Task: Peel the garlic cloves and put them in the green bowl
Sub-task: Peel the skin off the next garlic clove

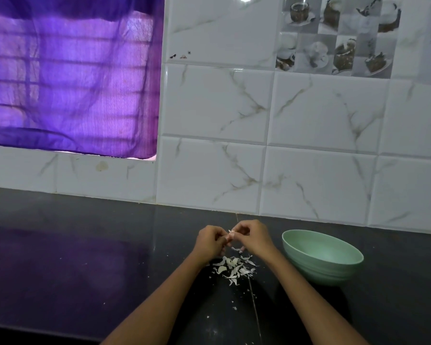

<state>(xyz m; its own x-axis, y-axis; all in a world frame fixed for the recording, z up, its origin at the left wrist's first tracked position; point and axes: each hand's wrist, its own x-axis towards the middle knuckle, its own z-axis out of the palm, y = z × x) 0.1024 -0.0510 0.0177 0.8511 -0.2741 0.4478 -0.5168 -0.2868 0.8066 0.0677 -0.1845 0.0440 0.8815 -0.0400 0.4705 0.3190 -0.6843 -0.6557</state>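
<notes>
Both hands, left hand (209, 241) and right hand (253, 236), pinch one garlic clove (230, 235) left of the green bowl (321, 255); peel from the tip, letting skins (234, 266) drop.

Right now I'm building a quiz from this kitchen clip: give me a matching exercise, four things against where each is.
Things:
1. garlic clove
2. green bowl
3. peel scraps
4. purple curtain

Places:
A. on the counter, below the hands
B. over the window, upper left
C. pinched between left hand and right hand
D. on the counter, right of the hands

Pairs: 1-C, 2-D, 3-A, 4-B
</notes>
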